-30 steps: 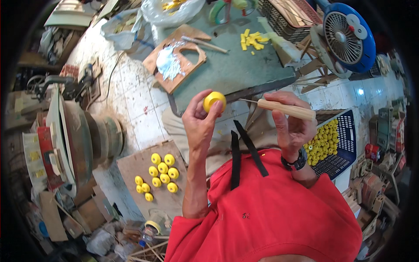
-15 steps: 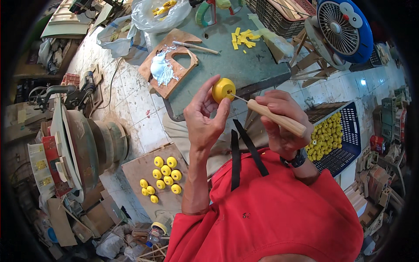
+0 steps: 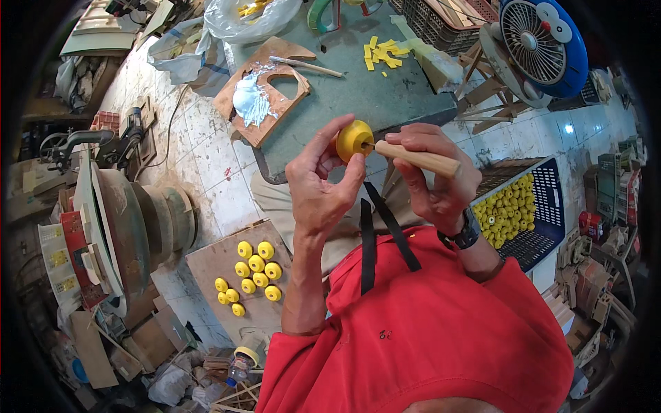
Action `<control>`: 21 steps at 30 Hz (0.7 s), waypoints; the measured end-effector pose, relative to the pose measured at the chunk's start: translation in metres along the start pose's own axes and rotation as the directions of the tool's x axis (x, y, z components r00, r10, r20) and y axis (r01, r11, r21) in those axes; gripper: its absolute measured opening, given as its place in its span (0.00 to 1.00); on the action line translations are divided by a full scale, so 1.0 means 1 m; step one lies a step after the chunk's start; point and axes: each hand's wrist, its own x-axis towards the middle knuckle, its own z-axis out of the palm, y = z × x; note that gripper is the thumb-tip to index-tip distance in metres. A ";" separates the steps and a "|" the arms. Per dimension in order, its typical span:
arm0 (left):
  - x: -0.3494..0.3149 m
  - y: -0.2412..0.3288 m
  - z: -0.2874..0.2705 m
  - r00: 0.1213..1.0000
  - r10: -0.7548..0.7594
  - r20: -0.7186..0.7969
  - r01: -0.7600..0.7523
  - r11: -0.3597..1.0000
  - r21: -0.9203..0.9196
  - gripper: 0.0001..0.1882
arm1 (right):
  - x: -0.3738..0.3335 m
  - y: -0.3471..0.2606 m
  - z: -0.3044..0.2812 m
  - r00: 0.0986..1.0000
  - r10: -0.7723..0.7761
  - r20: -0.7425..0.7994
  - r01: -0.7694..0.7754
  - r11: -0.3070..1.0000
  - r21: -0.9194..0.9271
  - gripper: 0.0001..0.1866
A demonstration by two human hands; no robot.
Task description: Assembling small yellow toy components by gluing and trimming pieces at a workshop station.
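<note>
My left hand (image 3: 320, 180) is closed round a yellow rounded piece with a hole in its face (image 3: 355, 138), held up between thumb and fingers near the table's front edge. In my right hand (image 3: 441, 162) is an awl-like tool with a pale wooden handle (image 3: 421, 160). Its thin tip meets the hole in the yellow piece; how deep it sits I cannot tell. Beyond my hands, a brown board (image 3: 286, 51) carries a smear of white paste (image 3: 252, 100) and a thin stick (image 3: 306, 67). Small yellow strips (image 3: 384, 52) lie in a pile to its right.
The green-grey table (image 3: 385, 96) stands in front of me. Several yellow pieces (image 3: 256, 263) sit on a low board (image 3: 213, 265) at my left. A dark blue crate (image 3: 551, 199) of similar pieces is at my right. A blue fan (image 3: 544, 41) stands far right, a wheeled machine (image 3: 117, 213) left.
The tool has moved left and in toward the yellow piece, so less of its metal shaft shows. My right hand has come closer to my left, which still holds the piece.
</note>
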 end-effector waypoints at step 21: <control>0.004 -0.002 0.002 0.998 -0.022 -0.054 0.020 0.999 -0.029 0.20 | 0.002 0.008 -0.008 0.991 0.120 0.057 -0.116 0.991 -0.069 0.13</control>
